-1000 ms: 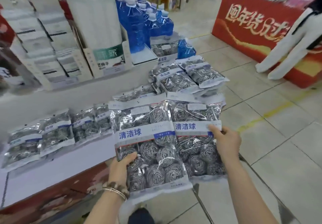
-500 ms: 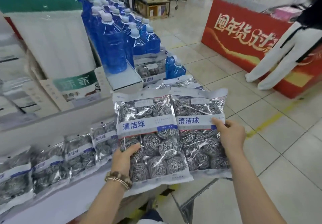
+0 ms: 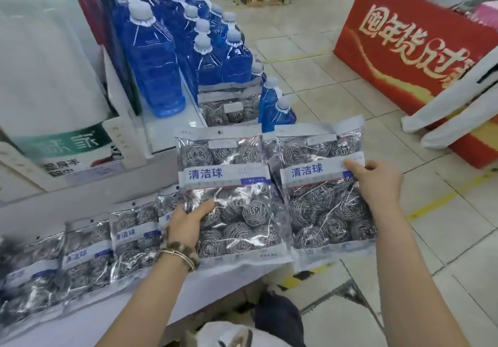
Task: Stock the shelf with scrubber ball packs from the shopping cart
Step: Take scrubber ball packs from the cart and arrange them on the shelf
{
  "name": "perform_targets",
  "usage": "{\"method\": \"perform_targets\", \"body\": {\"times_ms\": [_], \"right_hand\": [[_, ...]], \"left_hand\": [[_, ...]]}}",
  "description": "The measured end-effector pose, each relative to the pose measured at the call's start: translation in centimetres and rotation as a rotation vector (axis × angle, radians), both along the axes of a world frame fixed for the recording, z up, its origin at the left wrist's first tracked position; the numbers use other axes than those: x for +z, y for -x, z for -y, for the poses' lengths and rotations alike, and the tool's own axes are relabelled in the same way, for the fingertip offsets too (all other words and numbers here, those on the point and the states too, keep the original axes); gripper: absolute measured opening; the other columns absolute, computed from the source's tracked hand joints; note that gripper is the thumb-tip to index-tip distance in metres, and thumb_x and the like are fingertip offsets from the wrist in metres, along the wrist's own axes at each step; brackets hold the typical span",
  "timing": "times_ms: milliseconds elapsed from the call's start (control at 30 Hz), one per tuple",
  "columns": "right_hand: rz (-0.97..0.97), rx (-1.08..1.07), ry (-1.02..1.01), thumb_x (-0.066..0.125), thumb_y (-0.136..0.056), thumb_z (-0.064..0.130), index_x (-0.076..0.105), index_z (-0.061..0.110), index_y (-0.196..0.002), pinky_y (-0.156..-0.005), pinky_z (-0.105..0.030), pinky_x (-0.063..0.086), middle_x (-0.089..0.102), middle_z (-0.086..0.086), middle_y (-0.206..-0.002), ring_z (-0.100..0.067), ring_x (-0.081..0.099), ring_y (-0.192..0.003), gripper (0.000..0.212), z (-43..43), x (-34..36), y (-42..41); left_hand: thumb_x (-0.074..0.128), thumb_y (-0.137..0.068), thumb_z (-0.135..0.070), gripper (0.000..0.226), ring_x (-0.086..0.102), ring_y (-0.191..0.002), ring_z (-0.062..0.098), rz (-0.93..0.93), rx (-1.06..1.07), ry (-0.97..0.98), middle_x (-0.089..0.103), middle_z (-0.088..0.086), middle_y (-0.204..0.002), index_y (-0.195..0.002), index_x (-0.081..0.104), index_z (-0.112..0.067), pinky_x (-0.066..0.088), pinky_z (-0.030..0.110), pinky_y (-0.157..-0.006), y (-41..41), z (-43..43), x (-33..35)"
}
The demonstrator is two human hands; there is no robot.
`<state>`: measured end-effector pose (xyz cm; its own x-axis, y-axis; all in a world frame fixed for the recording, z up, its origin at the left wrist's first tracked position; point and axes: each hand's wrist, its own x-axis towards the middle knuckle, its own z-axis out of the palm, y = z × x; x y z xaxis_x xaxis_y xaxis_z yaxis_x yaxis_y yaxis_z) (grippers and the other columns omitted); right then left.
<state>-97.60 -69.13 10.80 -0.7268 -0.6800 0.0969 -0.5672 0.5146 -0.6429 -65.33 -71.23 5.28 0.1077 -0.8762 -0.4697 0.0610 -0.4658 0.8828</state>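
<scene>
I hold two clear packs of steel scrubber balls side by side above the low white shelf (image 3: 113, 317). My left hand (image 3: 186, 222) grips the left pack (image 3: 231, 198) at its left edge. My right hand (image 3: 377, 182) grips the right pack (image 3: 318, 193) at its right edge, thumb on the blue-and-white label. A row of the same packs (image 3: 89, 252) lies flat on the shelf to the left, overlapping one another. One more pack (image 3: 229, 112) stands further back beside the bottles.
Several blue liquid bottles (image 3: 153, 58) stand on a raised white ledge behind the shelf. White paper-product packs (image 3: 54, 104) are at the left. A red display stand (image 3: 409, 55) and a person's white sleeves (image 3: 452, 109) are at the right, across a tiled aisle.
Both packs have risen and moved further back and right over the shelf end. The stacked packs seen there a second ago are now hidden behind them.
</scene>
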Motion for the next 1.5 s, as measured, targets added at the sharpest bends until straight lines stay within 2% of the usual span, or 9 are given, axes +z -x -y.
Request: {"method": "perform_targets", "body": {"times_ms": [233, 500, 667, 767, 867, 967, 1100, 1300, 1500], "right_hand": [[0.123, 0.237, -0.073, 0.069, -0.082, 0.039, 0.062, 0.0, -0.066, -0.049, -0.032, 0.031, 0.053, -0.009, -0.054, -0.02, 0.045, -0.051, 0.043, 9.0, -0.3, 4.8], [0.295, 0.38, -0.147, 0.067, -0.085, 0.034, 0.045, 0.017, -0.05, -0.048, -0.032, 0.026, 0.041, 0.001, -0.047, -0.017, 0.038, -0.048, 0.046, 14.4, -5.3, 6.0], [0.126, 0.452, -0.313, 0.053, -0.091, 0.047, 0.064, 0.01, -0.096, -0.061, -0.032, 0.036, 0.062, -0.009, -0.081, -0.026, 0.051, -0.071, 0.038, 14.3, -7.8, 6.8], [-0.049, 0.639, -0.312, 0.048, -0.09, 0.053, 0.044, 0.013, -0.134, -0.082, -0.039, 0.047, 0.057, -0.015, -0.119, -0.029, 0.054, -0.1, 0.06, 13.6, -8.7, 6.6], [-0.287, 0.809, -0.355, 0.037, -0.087, 0.066, 0.02, 0.019, -0.149, -0.113, -0.051, 0.023, 0.021, -0.014, -0.154, -0.033, 0.018, -0.141, 0.079, 13.2, -8.4, 5.1], [-0.376, 0.971, -0.427, 0.029, -0.086, 0.072, 0.005, 0.025, -0.152, -0.115, -0.055, -0.001, -0.004, -0.01, -0.159, -0.029, -0.01, -0.146, 0.083, 13.4, -8.0, 2.8], [-0.466, 1.033, -0.565, 0.017, -0.084, 0.077, -0.003, 0.032, -0.151, -0.113, -0.059, -0.006, -0.014, -0.007, -0.158, -0.029, -0.014, -0.145, 0.083, 13.2, -9.7, 2.1], [-0.478, 1.001, -0.532, -0.024, -0.06, 0.083, -0.007, 0.033, -0.15, -0.112, -0.056, -0.008, -0.016, -0.004, -0.158, -0.03, -0.014, -0.145, 0.104, 13.1, -11.2, 2.0], [-0.465, 0.993, -0.534, -0.029, -0.059, 0.081, -0.009, 0.032, -0.15, -0.112, -0.055, -0.011, -0.019, -0.005, -0.158, -0.029, -0.017, -0.144, 0.105, 13.2, -11.6, 1.8]], "left_hand": [[0.076, -0.055, -0.058, 0.102, 0.038, -0.128, 0.027, 0.103, 0.08, -0.02, 0.038, 0.001, -0.142, -0.14, 0.034, -0.021, 0.03, 0.051, -0.106, 5.8, 3.2, -0.9], [0.068, -0.078, -0.035, 0.077, 0.035, -0.13, 0.029, 0.263, 0.209, -0.121, 0.034, 0.009, -0.145, -0.142, 0.028, -0.016, 0.03, 0.047, -0.103, 8.7, 4.3, -2.8], [0.067, -0.08, -0.03, 0.066, 0.046, -0.12, 0.029, 0.666, 0.189, -0.087, 0.045, 0.009, -0.136, -0.135, 0.036, -0.013, 0.041, 0.041, -0.093, 9.7, 3.9, -2.4], [0.06, -0.083, -0.041, 0.069, 0.035, -0.13, 0.026, 1.043, 0.007, 0.006, 0.031, 0.009, -0.145, -0.14, 0.03, -0.016, 0.035, 0.042, -0.104, 10.0, 4.0, -2.5], [0.04, -0.087, -0.057, 0.07, 0.014, -0.14, 0.022, 1.234, -0.285, 0.075, 0.008, 0.004, -0.154, -0.144, 0.019, -0.024, 0.016, 0.041, -0.113, 12.1, 4.7, -2.9], [0.017, -0.087, -0.065, 0.07, -0.007, -0.142, 0.022, 1.334, -0.528, 0.085, -0.014, 0.002, -0.153, -0.146, -0.002, -0.031, 0.0, 0.045, -0.113, 14.7, 5.7, -3.8], [-0.02, -0.063, -0.071, 0.089, -0.016, -0.14, 0.024, 1.401, -0.598, 0.035, -0.028, 0.004, -0.148, -0.143, -0.014, -0.032, -0.008, 0.05, -0.11, 14.8, 6.3, -5.0], [0.01, -0.088, -0.065, 0.069, -0.018, -0.14, 0.025, 1.376, -0.609, 0.03, -0.027, 0.005, -0.149, -0.143, -0.014, -0.031, -0.008, 0.052, -0.11, 14.3, 6.9, -5.3], [0.014, -0.089, -0.062, 0.069, -0.019, -0.139, 0.027, 1.38, -0.613, 0.042, -0.027, 0.006, -0.149, -0.144, -0.013, -0.03, -0.01, 0.052, -0.109, 14.7, 7.2, -5.5]]}}
